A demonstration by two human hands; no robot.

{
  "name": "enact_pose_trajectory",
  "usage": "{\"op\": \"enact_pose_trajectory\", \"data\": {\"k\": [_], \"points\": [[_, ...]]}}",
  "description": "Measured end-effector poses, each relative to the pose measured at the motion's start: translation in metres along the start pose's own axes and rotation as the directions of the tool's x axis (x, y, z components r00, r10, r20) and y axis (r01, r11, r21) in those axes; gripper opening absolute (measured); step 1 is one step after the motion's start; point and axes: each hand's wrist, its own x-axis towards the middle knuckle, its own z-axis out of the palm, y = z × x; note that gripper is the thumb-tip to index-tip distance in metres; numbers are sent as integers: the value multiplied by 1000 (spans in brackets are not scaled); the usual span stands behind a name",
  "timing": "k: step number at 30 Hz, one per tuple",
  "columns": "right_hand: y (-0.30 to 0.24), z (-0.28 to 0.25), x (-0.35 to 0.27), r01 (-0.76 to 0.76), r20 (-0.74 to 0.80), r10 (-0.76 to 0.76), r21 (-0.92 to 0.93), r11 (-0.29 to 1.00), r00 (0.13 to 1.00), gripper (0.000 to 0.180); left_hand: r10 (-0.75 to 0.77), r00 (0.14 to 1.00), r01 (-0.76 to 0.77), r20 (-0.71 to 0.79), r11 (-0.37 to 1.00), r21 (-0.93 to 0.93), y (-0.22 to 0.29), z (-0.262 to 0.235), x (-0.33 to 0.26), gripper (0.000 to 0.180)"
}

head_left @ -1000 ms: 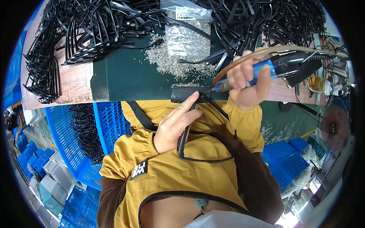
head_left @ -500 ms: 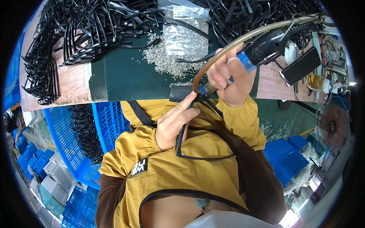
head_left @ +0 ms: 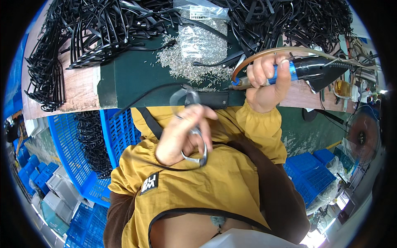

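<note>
My left hand [head_left: 178,138], smeared a little by motion, grips a dark eyeglass frame [head_left: 202,160] in front of my yellow apron. Its two rims show above and below my fingers, and the temples stretch off to the left. My right hand [head_left: 266,84] is wrapped round a powered screwdriver [head_left: 316,68] with a blue grip and black body, its tip aimed left over the bench edge. A brown hose [head_left: 285,49] arches over that hand to the tool's front. Below the tip lies a black block [head_left: 214,100] at the bench edge.
Small silver screws [head_left: 175,66] are heaped on the green mat [head_left: 128,78] beside a clear bag [head_left: 202,39]. Black temples [head_left: 103,25] pile up along the back and left. A blue crate [head_left: 66,140] with dark frames stands below left; a fan [head_left: 362,136] is at right.
The screwdriver and my right hand have moved right, away from the eyeglass frame. My left hand has turned the frame, swinging its temples out to the left.
</note>
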Motion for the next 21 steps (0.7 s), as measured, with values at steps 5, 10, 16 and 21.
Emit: {"op": "enact_pose_trajectory", "data": {"k": [5, 10, 16, 21], "points": [[-12, 10, -15, -86, 101, 80, 53, 995, 992, 26, -431, 895, 443, 115, 889, -117, -11, -4, 7, 27], [-11, 21, -33, -96, 204, 89, 22, 995, 975, 33, -354, 934, 358, 50, 918, -172, -20, -10, 18, 13], [-5, 24, -29, -68, 361, 76, -36, 997, 930, 21, -303, 948, 317, 96, 929, -193, -21, -14, 18, 17], [-2, 26, -30, -165, 318, 166, -32, 986, 933, 22, -263, 941, 303, 211, 934, -187, -21, -23, 25, 24]]}}
